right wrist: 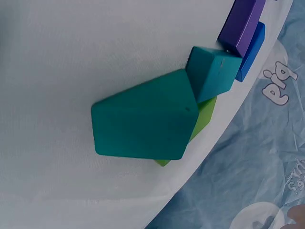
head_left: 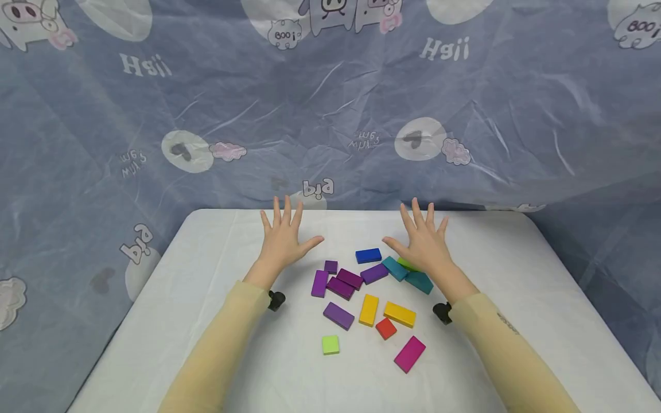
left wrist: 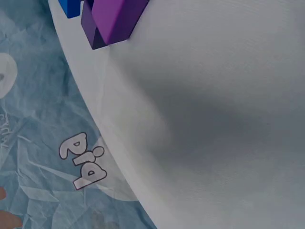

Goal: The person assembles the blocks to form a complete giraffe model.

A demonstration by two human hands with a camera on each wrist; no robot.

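Observation:
My left hand [head_left: 281,244] spreads its fingers wide at the far left of the blocks, holding nothing. A small purple block [head_left: 331,267] and a violet block [head_left: 319,284] lie nearest to it. With fingers fanned out too, my right hand [head_left: 424,244] is beside a green block [head_left: 408,264], which it partly hides, and a dark teal block [head_left: 419,281]. In the right wrist view the dark teal block [right wrist: 145,117] stands out large, next to a teal block [right wrist: 213,71]. A blue block [head_left: 368,256] lies between the hands.
Nearer on the white table [head_left: 170,344] lie yellow blocks [head_left: 400,314], a red block [head_left: 386,328], a magenta block [head_left: 410,354], a lime block [head_left: 330,345] and several purple blocks [head_left: 338,316]. A printed blue-grey cloth [head_left: 320,86] hangs behind the table's far edge.

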